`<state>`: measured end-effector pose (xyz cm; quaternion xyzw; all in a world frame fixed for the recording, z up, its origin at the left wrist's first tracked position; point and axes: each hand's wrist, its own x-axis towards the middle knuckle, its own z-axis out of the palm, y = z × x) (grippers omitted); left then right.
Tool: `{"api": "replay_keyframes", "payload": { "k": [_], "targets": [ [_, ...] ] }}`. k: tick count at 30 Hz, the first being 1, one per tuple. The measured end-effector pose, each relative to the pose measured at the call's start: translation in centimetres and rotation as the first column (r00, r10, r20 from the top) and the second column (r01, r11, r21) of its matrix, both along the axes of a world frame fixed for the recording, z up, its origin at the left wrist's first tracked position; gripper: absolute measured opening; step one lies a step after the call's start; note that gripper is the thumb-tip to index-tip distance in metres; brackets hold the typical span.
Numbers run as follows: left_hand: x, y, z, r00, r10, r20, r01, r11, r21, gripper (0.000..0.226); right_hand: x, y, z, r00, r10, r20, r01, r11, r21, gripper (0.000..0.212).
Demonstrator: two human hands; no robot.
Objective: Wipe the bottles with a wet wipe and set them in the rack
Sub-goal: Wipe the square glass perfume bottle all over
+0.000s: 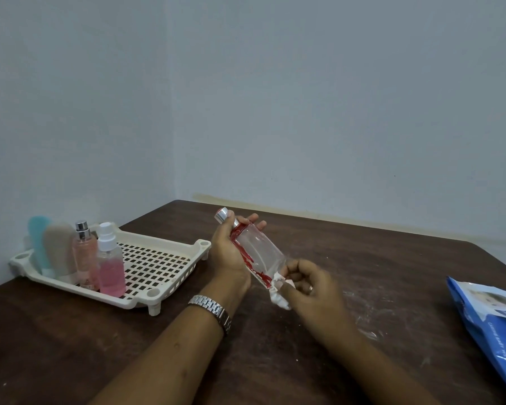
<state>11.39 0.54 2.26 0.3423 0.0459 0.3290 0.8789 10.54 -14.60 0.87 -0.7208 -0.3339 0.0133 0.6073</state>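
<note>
Clear bottle (257, 252): tilted above the table (392, 273), silver cap away from me, right of the rack (153, 293).
Left hand (227, 254): I had it wrapped round the bottle's upper half.
Right hand (311, 285): pinched the wet wipe (278, 298) against the bottle's base.

L hand (227, 252) grips bottle (256, 251) (tilted); R hand (310, 285) pinches wipe (278, 296).

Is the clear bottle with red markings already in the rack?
No, the left hand grips the bottle over the table, outside the rack.
</note>
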Motion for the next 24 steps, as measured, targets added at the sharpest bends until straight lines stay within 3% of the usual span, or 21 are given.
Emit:
{"api": "replay_keyframes", "payload": {
  "k": [2, 3, 6, 9, 17, 24],
  "targets": [
    [0.0, -0.2, 0.1, 1.0, 0.02, -0.012, -0.021, 1.0, -0.002, 0.029, 0.2, 0.0, -0.2, 0.915, -0.05, 0.4, 0.112, 0.985, -0.133, 0.016],
    [0.1, -0.4, 0.1, 0.999, 0.031, -0.019, -0.031, 1.0, -0.003, 0.029, 0.2, 0.1, -0.3, 0.858, -0.031, 0.512, 0.133, 0.977, -0.164, 0.015],
    [0.0, -1.1, 0.1, 0.999, 0.031, -0.043, -0.031, 0.999, 0.012, 0.031, 0.3, 0.5, -0.7, 0.725, 0.022, 0.688, 0.173, 0.962, -0.213, 0.017],
    [0.0, -1.8, 0.1, 1.0, -0.011, -0.027, 0.012, 1.0, 0.017, 0.032, 0.5, 0.5, -0.8, 0.641, 0.018, 0.767, 0.193, 0.964, -0.184, 0.021],
    [-0.2, -3.5, -0.2, 0.987, -0.162, -0.003, 0.161, 0.976, 0.148, 0.025, 0.7, 0.3, -0.1, 0.777, -0.146, 0.612, 0.14, 0.988, 0.058, 0.014],
    [-1.0, -4.7, -0.4, 0.972, -0.232, 0.018, 0.215, 0.925, 0.313, 0.023, 1.8, -0.5, 0.1, 0.884, -0.318, 0.342, 0.258, 0.943, 0.211, 0.018]
  ]
}}
